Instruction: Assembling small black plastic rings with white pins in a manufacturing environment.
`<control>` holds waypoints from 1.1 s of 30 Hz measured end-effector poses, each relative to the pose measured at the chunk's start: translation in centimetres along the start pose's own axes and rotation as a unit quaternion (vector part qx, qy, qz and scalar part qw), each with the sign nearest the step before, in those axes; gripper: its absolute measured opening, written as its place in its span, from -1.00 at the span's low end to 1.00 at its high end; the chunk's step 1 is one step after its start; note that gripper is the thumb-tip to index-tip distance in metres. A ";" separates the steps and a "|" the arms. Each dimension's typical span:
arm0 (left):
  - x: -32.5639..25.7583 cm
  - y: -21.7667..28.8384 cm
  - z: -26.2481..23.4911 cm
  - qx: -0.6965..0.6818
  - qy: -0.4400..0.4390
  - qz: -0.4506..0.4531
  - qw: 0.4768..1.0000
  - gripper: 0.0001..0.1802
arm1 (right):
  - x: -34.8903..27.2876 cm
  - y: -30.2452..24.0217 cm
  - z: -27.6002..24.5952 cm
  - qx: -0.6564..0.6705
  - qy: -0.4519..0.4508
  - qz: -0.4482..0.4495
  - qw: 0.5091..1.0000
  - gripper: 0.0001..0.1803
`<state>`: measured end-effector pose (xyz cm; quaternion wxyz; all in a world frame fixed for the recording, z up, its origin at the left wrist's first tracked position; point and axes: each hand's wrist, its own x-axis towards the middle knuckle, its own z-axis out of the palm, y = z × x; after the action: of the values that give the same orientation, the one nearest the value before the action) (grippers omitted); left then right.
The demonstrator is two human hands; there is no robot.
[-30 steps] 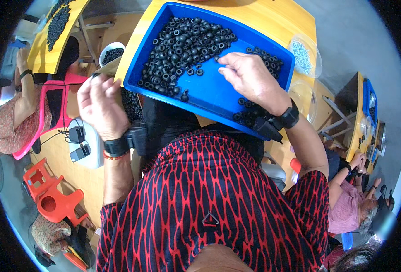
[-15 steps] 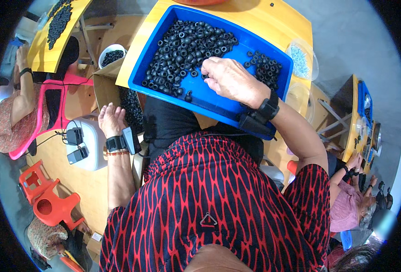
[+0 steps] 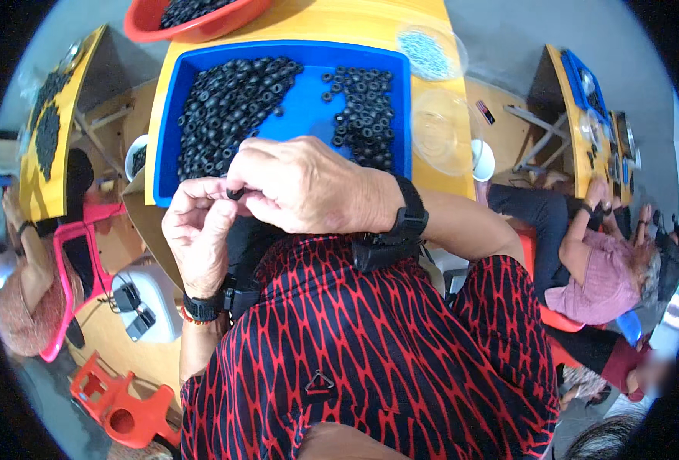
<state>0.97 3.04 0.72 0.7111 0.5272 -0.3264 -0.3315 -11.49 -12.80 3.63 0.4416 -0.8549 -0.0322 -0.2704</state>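
My left hand and my right hand meet above the near edge of a blue tray. Pinched between their fingertips is a small black ring-shaped piece, mostly covered by the fingers. Both hands are closed on it, the right hand's back facing up. Inside the tray, a large heap of black ring-shaped pieces fills the left side. A smaller group of similar black pieces lies along the right side, many with their holes showing. Bare blue tray floor separates the two groups.
A red basin of black pieces stands beyond the tray on the yellow table. To the right are a container of light-blue pieces and a transparent bowl. A cardboard box is left; people sit at both sides.
My right hand has come out of the tray toward me, and my left hand has risen from beside the box to meet it. The view has shifted, showing more of the red basin.
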 end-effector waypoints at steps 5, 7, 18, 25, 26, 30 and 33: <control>1.1 -0.5 2.3 -0.006 -0.048 -0.048 0.998 -0.81 | -3.1 -0.3 -2.1 -0.039 0.012 0.017 0.999 -0.89; 1.7 -0.5 3.3 -0.006 -0.047 -0.046 0.998 -0.82 | -4.5 -0.9 -4.2 -0.079 0.000 0.038 0.996 -0.87; 4.2 -3.4 5.8 0.124 -0.008 -0.013 0.992 -0.85 | -12.9 3.5 -16.3 -0.258 0.068 0.262 0.927 -0.90; 4.6 -3.8 5.7 0.127 0.022 -0.022 0.991 -0.87 | -12.5 5.3 -14.3 -0.293 -0.167 0.308 0.890 -0.87; 4.6 -3.7 5.6 0.128 0.026 -0.022 0.991 -0.87 | -12.4 5.5 -14.2 -0.291 -0.169 0.305 0.891 -0.87; 4.5 -3.9 5.6 0.123 0.028 -0.022 0.992 -0.87 | -12.8 6.5 -13.9 -0.329 -0.183 0.303 0.876 -0.86; 4.6 -4.0 5.5 0.118 0.025 -0.020 0.992 -0.87 | -13.1 6.5 -14.6 -0.311 -0.145 0.271 0.899 -0.84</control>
<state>-1.42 -4.51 -1.36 0.6451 0.6221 -0.3345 -0.2916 -27.08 -25.67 -0.83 0.1998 -0.9541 0.2231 -0.0092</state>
